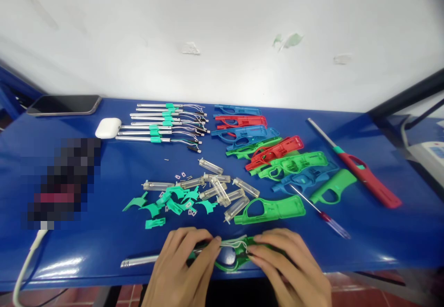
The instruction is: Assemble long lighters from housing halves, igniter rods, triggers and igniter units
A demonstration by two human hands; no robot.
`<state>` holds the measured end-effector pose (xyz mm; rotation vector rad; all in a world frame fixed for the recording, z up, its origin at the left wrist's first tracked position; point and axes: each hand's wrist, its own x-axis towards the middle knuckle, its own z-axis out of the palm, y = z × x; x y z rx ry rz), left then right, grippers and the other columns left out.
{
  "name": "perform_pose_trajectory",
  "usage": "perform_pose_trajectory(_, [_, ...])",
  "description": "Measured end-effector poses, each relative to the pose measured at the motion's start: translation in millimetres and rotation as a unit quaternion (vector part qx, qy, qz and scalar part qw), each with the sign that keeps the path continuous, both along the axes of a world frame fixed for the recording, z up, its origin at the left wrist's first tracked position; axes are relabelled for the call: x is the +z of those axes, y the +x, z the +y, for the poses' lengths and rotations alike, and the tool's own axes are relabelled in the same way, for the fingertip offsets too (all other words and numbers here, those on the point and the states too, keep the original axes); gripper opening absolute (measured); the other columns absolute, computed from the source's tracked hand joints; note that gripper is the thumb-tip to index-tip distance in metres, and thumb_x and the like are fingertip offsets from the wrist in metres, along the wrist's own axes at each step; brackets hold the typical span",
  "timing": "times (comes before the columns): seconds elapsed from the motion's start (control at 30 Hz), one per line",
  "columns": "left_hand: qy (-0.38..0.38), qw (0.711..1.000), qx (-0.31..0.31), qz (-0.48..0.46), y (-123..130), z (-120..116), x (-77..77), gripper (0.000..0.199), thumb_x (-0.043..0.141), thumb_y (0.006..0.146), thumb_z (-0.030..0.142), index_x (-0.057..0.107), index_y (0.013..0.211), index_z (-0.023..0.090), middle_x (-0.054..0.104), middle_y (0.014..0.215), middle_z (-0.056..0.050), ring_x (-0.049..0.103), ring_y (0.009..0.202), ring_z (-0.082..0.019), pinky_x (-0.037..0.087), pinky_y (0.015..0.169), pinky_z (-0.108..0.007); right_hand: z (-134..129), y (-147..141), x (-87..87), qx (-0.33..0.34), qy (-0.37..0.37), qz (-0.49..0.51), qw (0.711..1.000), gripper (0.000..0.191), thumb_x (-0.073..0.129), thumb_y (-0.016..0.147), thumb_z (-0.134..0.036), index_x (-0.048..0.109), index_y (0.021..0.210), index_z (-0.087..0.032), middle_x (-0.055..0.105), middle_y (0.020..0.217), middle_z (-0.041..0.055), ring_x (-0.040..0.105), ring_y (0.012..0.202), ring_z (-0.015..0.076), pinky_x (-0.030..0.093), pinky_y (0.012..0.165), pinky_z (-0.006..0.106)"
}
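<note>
At the table's front edge lies a green lighter shell half [227,266], partly covered by both hands. My left hand [187,260] is closed over its front end, where a silver metal lighter tube [138,261] sticks out to the left. My right hand [289,258] grips the handle end, its fingertips at the loose white wires [236,242]. What lies under the right fingers is hidden. Just beyond the hands rest another green shell half [270,209], clear fuel tanks [237,207] and small teal plastic parts [155,223].
Several tube assemblies with wires [156,139] lie at the back left, near a white case [108,128] and a phone [64,105]. Coloured shell halves [277,152] spread right of centre. A screwdriver [333,224] and a red lighter [374,182] lie at right. A white wall [222,34] stands behind.
</note>
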<state>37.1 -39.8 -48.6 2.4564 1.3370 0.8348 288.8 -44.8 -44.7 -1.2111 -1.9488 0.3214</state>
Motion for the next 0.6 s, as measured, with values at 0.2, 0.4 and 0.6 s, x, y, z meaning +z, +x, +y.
perform_pose_trajectory(0.2, [0.005, 1.0, 0.011, -0.003, 3, 1, -0.7, 0.033, 0.055, 0.105, 0.004, 0.071, 0.128, 0.02, 0.069, 0.115, -0.007, 0.062, 0.104, -0.02, 0.057, 0.09, -0.034, 4, 4, 1.0, 0.003, 0.01, -0.018, 1.0, 0.014, 0.065, 0.109, -0.012, 0.078, 0.109, -0.018, 0.071, 0.114, 0.0094, 0.065, 0.11, 0.0177, 0.059, 0.093, 0.026])
perform_pose_trajectory(0.4, [0.007, 1.0, 0.014, 0.019, 5, -2, -0.3, 0.033, 0.057, 0.105, 0.005, 0.073, 0.129, 0.02, 0.071, 0.113, -0.006, 0.063, 0.105, -0.021, 0.057, 0.089, -0.035, 1, 9, -5.9, 0.013, 0.011, -0.015, 1.0, 0.015, 0.064, 0.107, -0.01, 0.077, 0.108, -0.019, 0.072, 0.112, 0.0091, 0.066, 0.11, 0.0192, 0.061, 0.088, 0.028])
perform_pose_trajectory(0.6, [0.02, 0.991, 0.123, 0.038, -20, 0, 24.8, 0.029, 0.056, 0.109, 0.014, 0.07, 0.132, 0.026, 0.068, 0.117, -0.004, 0.061, 0.107, -0.019, 0.057, 0.093, -0.031, -3, 19, -13.7, 0.03, 0.011, -0.046, 0.998, 0.014, 0.067, 0.107, -0.017, 0.078, 0.113, -0.024, 0.077, 0.111, 0.0062, 0.072, 0.105, 0.0208, 0.065, 0.084, 0.031])
